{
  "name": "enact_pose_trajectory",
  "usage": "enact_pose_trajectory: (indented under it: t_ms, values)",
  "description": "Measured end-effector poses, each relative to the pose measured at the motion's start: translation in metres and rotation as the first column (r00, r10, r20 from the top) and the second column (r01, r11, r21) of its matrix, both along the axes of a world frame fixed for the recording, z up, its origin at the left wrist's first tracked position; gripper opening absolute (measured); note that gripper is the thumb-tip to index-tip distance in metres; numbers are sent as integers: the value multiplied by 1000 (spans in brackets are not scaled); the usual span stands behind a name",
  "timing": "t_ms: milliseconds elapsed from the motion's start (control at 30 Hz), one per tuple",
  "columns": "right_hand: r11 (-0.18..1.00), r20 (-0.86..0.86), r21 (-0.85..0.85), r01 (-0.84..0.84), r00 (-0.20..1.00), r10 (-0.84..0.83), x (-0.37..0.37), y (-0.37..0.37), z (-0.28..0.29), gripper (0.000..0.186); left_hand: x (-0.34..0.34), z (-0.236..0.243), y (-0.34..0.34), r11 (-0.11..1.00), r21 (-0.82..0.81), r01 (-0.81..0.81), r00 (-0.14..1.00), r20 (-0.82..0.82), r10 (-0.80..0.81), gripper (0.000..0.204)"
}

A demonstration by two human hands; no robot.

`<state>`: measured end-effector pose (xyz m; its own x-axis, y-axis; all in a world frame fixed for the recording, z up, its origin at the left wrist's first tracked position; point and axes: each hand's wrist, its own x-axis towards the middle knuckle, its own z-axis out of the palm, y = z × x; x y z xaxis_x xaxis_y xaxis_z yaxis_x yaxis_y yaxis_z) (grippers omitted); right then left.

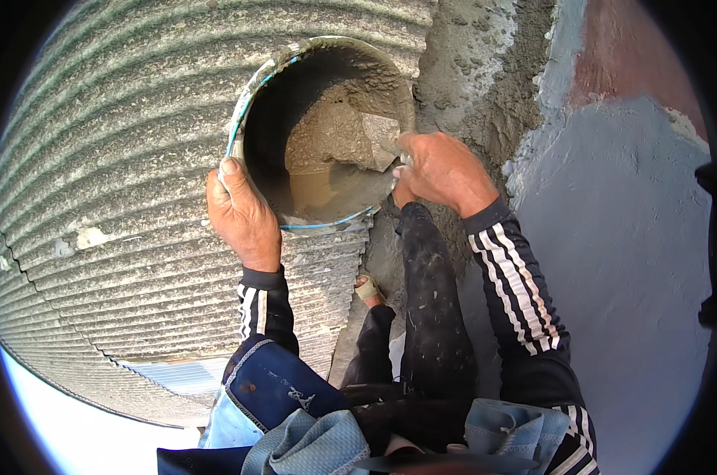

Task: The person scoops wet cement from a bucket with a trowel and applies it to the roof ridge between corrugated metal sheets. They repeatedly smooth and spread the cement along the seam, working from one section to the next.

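Observation:
A round bucket (265, 142) smeared with dried mortar is tipped so that its mouth faces me. Wet brown mortar (327, 127) lies inside, with a watery patch at its lower edge. My left hand (243, 218) grips the left side of the rim, thumb over the edge. My right hand (447, 170) is closed at the right rim on a trowel, most of its handle hidden by the fingers. The trowel's mortar-coated blade (380, 136) reaches into the bucket against the mortar.
Grey corrugated roofing sheets (121, 174) spread across the left. A rough strip of mortar (485, 87) runs between the sheets and a smooth grey surface (612, 229) with a reddish patch (639, 55). My legs (433, 285) and one sandalled foot (368, 290) are below the bucket.

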<state>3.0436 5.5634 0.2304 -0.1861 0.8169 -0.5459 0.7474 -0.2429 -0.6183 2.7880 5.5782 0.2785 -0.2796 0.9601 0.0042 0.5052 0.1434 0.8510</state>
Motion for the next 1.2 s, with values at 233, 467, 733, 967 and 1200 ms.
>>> enact_pose_trajectory:
  t_ms: [233,467,733,967,1200]
  values:
    - [917,-169,380,121,984,-59,-4,-25,-25,22,-13,-3,-7,972,-157,-174,931,297,214,49]
    - [887,-745,-208,412,521,-417,21,-39,-73,24,-42,27,-28,932,-232,-278,926,192,324,63]
    - [96,-396,-321,942,-42,-917,101,-94,-192,11,-52,41,-35,919,-239,-314,949,-71,306,60]
    - [764,-368,100,638,737,-567,38,-135,-79,17,-33,34,-20,977,-174,-121,991,-77,109,47]
    - [930,153,364,50,982,-113,-35,-17,-21,11,17,22,-14,994,-30,110,993,-42,-111,35]
